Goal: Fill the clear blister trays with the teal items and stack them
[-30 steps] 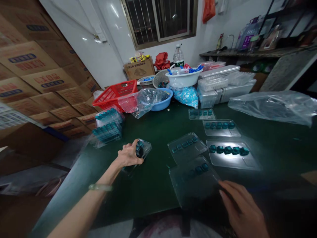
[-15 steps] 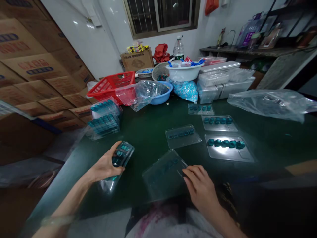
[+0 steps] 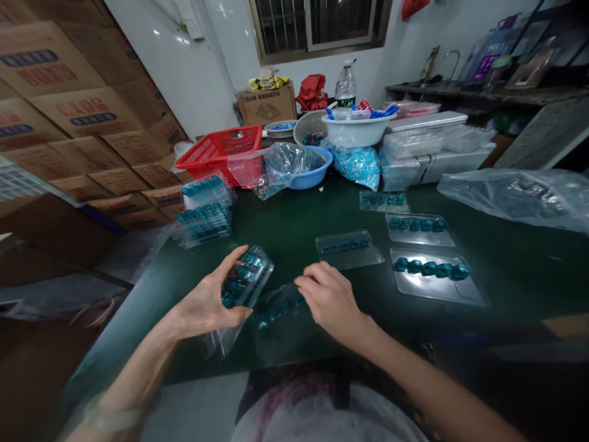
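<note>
My left hand (image 3: 202,307) is wrapped round a small stack of clear blister packs (image 3: 248,276) with teal, gem-like pieces inside, held tilted above the green tabletop. Close by on the right, my right hand (image 3: 334,301) pinches the edge of another clear blister pack (image 3: 280,305), which also has a row of teal pieces. That pack lies near the stack's lower right side; its outline is faint and partly covered by my fingers. Just beyond my right hand rests a single blister pack (image 3: 347,248). Further right are more packs, including a bright, glossy one (image 3: 432,276).
Stacked blister packs (image 3: 205,218) stand at the table's left edge, before a red basket (image 3: 221,150). Behind are a blue basin (image 3: 313,175), a white basin (image 3: 356,130) and clear plastic boxes (image 3: 437,162). A plastic bag (image 3: 515,193) lies right; cartons (image 3: 87,116) rise left.
My right hand has moved left with its blister pack, bringing it close to the stack in my left hand. The whole view has shifted slightly.
</note>
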A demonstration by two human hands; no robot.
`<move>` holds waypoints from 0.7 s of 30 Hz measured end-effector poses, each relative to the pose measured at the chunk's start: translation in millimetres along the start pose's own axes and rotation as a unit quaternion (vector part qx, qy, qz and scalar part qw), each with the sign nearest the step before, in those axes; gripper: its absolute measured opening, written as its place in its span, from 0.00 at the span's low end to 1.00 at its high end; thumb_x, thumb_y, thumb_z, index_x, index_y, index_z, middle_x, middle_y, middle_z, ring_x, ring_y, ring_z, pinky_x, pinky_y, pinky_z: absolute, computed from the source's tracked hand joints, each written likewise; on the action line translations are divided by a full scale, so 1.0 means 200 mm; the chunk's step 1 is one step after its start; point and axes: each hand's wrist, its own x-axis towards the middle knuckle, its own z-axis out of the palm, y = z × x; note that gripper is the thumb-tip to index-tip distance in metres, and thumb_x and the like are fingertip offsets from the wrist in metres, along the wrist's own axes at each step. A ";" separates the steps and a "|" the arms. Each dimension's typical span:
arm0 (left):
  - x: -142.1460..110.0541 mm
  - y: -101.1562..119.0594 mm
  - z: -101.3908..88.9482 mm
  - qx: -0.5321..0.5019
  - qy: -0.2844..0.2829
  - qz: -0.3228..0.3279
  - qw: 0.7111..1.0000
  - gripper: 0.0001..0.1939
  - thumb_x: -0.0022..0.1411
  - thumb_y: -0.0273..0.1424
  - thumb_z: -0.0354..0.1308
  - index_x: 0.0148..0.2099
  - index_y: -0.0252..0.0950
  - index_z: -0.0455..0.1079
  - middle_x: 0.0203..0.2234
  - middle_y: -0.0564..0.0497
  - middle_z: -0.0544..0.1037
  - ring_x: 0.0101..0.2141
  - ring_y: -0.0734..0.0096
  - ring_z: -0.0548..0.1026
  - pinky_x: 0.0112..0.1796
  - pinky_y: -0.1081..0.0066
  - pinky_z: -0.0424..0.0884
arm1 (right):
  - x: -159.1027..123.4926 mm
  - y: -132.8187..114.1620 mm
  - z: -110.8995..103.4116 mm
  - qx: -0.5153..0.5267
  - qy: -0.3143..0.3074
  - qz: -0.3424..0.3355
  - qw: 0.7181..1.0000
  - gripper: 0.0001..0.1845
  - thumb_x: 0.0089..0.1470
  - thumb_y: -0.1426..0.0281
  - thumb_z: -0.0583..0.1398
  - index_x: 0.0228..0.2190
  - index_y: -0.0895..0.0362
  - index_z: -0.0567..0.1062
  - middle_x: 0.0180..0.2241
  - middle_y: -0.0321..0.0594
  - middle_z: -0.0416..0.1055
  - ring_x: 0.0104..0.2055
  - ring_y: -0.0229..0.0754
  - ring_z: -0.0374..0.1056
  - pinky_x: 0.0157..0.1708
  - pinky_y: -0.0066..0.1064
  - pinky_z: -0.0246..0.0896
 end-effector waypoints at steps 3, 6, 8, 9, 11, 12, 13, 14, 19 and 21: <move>-0.05 -0.06 -0.05 0.011 0.019 -0.029 0.999 0.47 0.44 0.31 0.59 0.61 0.44 0.36 0.48 0.46 0.63 0.48 0.58 0.63 0.47 0.61 0.61 | 0.24 0.06 0.04 -0.001 -0.151 -0.119 0.981 0.09 0.55 0.74 0.52 0.35 0.57 0.72 0.36 0.41 0.65 0.39 0.40 0.59 0.34 0.29 0.52; -0.11 -0.10 -0.07 0.018 0.031 -0.055 0.998 0.47 0.45 0.32 0.59 0.61 0.45 0.36 0.47 0.47 0.64 0.47 0.59 0.64 0.46 0.61 0.61 | 0.40 0.11 0.13 0.008 -0.244 -0.182 0.953 0.03 0.49 0.72 0.59 0.29 0.57 0.72 0.31 0.38 0.67 0.34 0.38 0.62 0.28 0.26 0.50; -0.15 -0.13 -0.08 0.021 0.035 -0.070 0.997 0.47 0.45 0.32 0.59 0.61 0.46 0.35 0.46 0.47 0.64 0.45 0.59 0.65 0.45 0.61 0.61 | 0.45 0.13 0.18 0.016 -0.272 -0.203 0.941 0.02 0.48 0.72 0.59 0.25 0.57 0.72 0.27 0.35 0.67 0.30 0.35 0.62 0.25 0.24 0.49; -0.16 -0.15 -0.08 0.020 0.036 -0.076 0.996 0.46 0.45 0.33 0.59 0.61 0.46 0.35 0.46 0.46 0.64 0.45 0.59 0.66 0.45 0.61 0.62 | 0.45 0.13 0.20 0.017 -0.282 -0.210 0.936 0.03 0.48 0.72 0.59 0.24 0.57 0.71 0.26 0.34 0.67 0.28 0.35 0.62 0.24 0.24 0.48; -0.17 -0.19 -0.08 0.012 0.037 -0.082 0.996 0.47 0.45 0.33 0.59 0.61 0.45 0.35 0.47 0.45 0.64 0.45 0.59 0.65 0.45 0.60 0.62 | 0.45 0.12 0.24 0.013 -0.291 -0.215 0.932 0.06 0.50 0.73 0.56 0.23 0.58 0.70 0.25 0.35 0.67 0.26 0.35 0.61 0.24 0.25 0.48; -0.17 -0.20 -0.08 0.007 0.038 -0.083 0.996 0.47 0.45 0.33 0.59 0.61 0.44 0.35 0.47 0.45 0.63 0.46 0.58 0.65 0.46 0.60 0.61 | 0.44 0.11 0.25 0.008 -0.290 -0.212 0.933 0.07 0.51 0.74 0.54 0.23 0.58 0.70 0.25 0.36 0.67 0.26 0.35 0.61 0.24 0.25 0.48; -0.17 -0.21 -0.08 0.001 0.041 -0.082 0.996 0.47 0.45 0.34 0.59 0.62 0.43 0.35 0.48 0.44 0.63 0.47 0.58 0.64 0.46 0.60 0.61 | 0.43 0.10 0.25 0.003 -0.288 -0.209 0.935 0.08 0.51 0.75 0.53 0.23 0.59 0.70 0.25 0.37 0.67 0.26 0.36 0.61 0.24 0.26 0.47; -0.16 -0.22 -0.08 -0.004 0.044 -0.081 0.996 0.47 0.45 0.33 0.59 0.62 0.43 0.35 0.49 0.44 0.62 0.47 0.58 0.64 0.46 0.61 0.61 | 0.43 0.09 0.26 -0.001 -0.285 -0.204 0.937 0.07 0.50 0.76 0.53 0.24 0.59 0.69 0.25 0.38 0.67 0.26 0.36 0.61 0.24 0.26 0.47; -0.15 -0.22 -0.07 -0.020 0.053 -0.069 0.996 0.46 0.45 0.32 0.58 0.62 0.43 0.35 0.50 0.44 0.62 0.48 0.58 0.64 0.46 0.61 0.61 | 0.40 0.07 0.26 -0.004 -0.259 -0.179 0.949 0.05 0.51 0.75 0.51 0.28 0.60 0.67 0.29 0.39 0.65 0.27 0.37 0.60 0.24 0.27 0.48; -0.16 -0.21 -0.07 -0.018 0.059 -0.063 0.996 0.47 0.44 0.32 0.59 0.62 0.44 0.35 0.49 0.45 0.63 0.48 0.58 0.64 0.46 0.61 0.62 | 0.40 0.08 0.25 0.002 -0.245 -0.166 0.955 0.06 0.53 0.74 0.49 0.30 0.60 0.66 0.31 0.40 0.64 0.28 0.37 0.60 0.25 0.26 0.49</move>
